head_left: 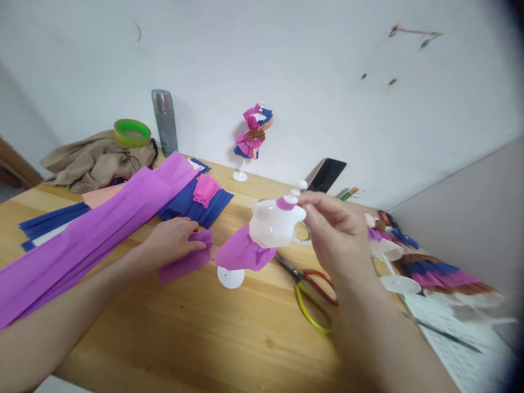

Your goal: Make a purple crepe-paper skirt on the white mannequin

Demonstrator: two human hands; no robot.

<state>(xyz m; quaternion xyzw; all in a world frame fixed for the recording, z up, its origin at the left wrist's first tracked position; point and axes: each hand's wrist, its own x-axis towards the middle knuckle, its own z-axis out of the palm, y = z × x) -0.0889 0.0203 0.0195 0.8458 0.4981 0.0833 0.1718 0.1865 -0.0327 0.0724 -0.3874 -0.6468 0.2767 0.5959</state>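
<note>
A small white mannequin [271, 225] with a purple paper skirt [245, 250] and a purple neck band leans over its round white base [230, 277]. My right hand [338, 229] is closed on it near the neck and shoulder. On the left, my left hand [174, 240] pinches a small folded purple paper piece [186, 265] lying on the wooden table [196, 338]. Long purple paper strips [135, 202] lie beyond my left forearm, over blue pleated paper [216, 210] with a pink pleated piece [206, 190] on top.
Scissors [305, 284] with red and yellow handles lie beside my right hand. Behind stand a decorated figure [254, 136], a phone [327, 174] and a bottle [165, 123]. Green tape [132, 134] rests on brown cloth [98, 161]. More paper dresses [446, 273] are at right.
</note>
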